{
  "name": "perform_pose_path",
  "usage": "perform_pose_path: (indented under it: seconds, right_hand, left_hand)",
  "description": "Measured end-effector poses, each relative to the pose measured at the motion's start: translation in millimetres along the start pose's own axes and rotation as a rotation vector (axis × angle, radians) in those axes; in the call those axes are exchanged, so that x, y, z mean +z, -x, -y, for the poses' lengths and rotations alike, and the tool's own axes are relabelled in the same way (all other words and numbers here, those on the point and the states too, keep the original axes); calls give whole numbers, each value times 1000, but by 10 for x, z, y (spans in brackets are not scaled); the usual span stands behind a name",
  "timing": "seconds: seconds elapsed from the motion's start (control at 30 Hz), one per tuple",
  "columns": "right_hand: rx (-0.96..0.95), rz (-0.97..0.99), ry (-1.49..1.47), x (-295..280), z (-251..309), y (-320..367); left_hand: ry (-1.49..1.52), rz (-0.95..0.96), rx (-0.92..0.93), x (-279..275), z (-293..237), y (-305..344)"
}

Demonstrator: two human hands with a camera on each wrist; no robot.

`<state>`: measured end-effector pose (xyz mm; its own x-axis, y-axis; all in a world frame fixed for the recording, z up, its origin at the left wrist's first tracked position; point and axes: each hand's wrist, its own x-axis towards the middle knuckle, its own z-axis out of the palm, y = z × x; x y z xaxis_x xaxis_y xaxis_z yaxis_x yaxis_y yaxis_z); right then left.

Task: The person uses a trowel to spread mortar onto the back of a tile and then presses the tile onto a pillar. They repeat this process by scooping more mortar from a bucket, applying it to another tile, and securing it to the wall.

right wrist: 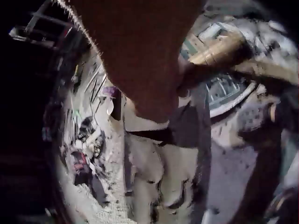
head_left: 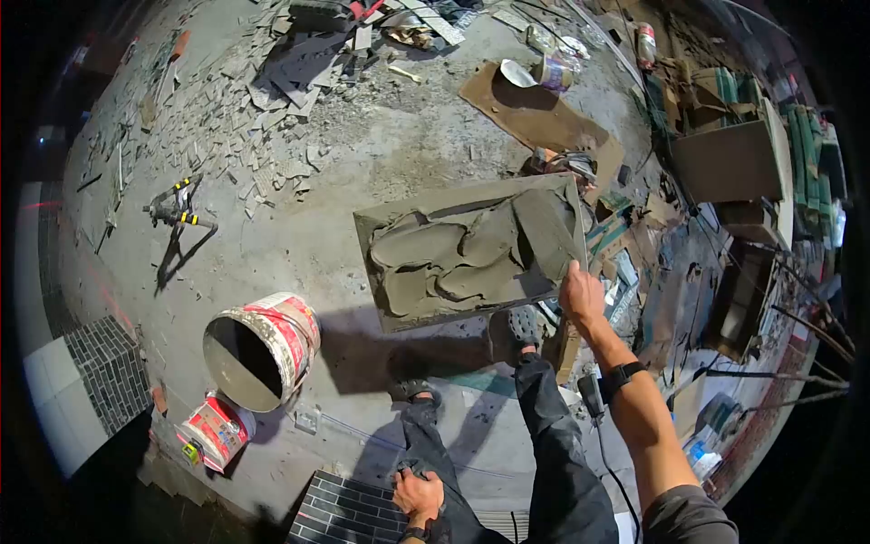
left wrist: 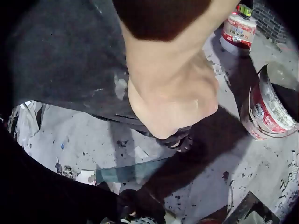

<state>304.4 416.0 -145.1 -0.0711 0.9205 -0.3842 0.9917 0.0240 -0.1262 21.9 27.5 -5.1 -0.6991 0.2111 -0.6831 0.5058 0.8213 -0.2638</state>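
Observation:
My right hand (head_left: 582,292) grips a trowel, its wide flat blade (head_left: 548,231) coated in grey mortar and laid over the right end of a large rectangular slab. Thick wet mortar (head_left: 444,249) covers most of the slab (head_left: 388,319) in curved ridges; its outer edges show around it. In the right wrist view the mortar (right wrist: 161,172) lies beyond the dark, shadowed hand (right wrist: 145,70), and the trowel handle is hidden. My left hand (head_left: 418,494) rests against my left thigh with loosely bent fingers and no tool in sight; the left wrist view shows only its back (left wrist: 173,105).
A big red-and-white bucket (head_left: 294,335) stands left of my feet, a smaller bucket (head_left: 217,431) beside it. Broken tile pieces (head_left: 281,91) litter the far floor. Cardboard boxes (head_left: 729,163) and scraps crowd the right. A stack of dark brick-pattern tile (head_left: 340,512) lies by my left leg.

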Motion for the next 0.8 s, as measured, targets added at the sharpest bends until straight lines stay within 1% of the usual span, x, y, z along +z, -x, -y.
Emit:
perform_pose_path:
  seconds: [0.03, 0.1, 0.13, 0.17, 0.23, 0.27, 0.3, 0.37, 0.43, 0.47, 0.5, 0.57, 0.63, 0.67, 0.7, 0.77, 0.8]
  right_hand:
    - [17, -16, -90, 195, -3, 57]
    - [-48, -150, -338, 469, 308, 302]
    - [45, -109, -434, 526, 555, 434]
    - [144, -61, -525, 556, 844, 548]
    - [364, 207, -721, 129, 1562, 666]
    - [233, 202, -782, 379, 1622, 676]
    - [86, 168, -831, 817, 1584, 666]
    - [-229, 146, -588, 669, 1690, 639]
    - [-191, 222, -200, 255, 1789, 703]
    - [-191, 145, -109, 389, 1682, 757]
    - [-85, 143, -99, 409, 1683, 859]
    - [30, 181, -139, 391, 1756, 1173]
    - [24, 317, -361, 468, 1809, 1453]
    - [7, 304, -391, 508, 1866, 1575]
    - [41, 345, -318, 483, 1975, 1651]
    - [-52, 387, -113, 375, 2129, 1684]
    - [-185, 348, 22, 488, 1988, 1685]
  left_hand:
    - [14, -3, -8, 15, 0, -7]
    - [-34, -22, 34, 30, 32, -6]
    - [-41, -44, 57, 16, 29, 15]
    - [-32, 29, 22, -115, -33, 39]
    - [35, 59, -29, -199, -59, 14]
    - [35, 47, -25, -156, -20, -5]
    - [33, 38, -17, -107, 22, -29]
    - [60, 35, -24, -131, 99, -47]
    - [88, 5, -11, -58, 207, -60]
    - [101, 10, -11, -43, 227, -72]
    - [114, 10, -5, -28, 265, -72]
    - [149, 4, 0, 27, 360, -81]
    - [194, -6, 1, 85, 461, -87]
    - [216, -7, -2, 93, 487, -105]
    - [236, -8, -1, 78, 491, -125]
    - [231, 34, -3, 18, 479, -132]
    - [201, -16, 7, 46, 491, -124]
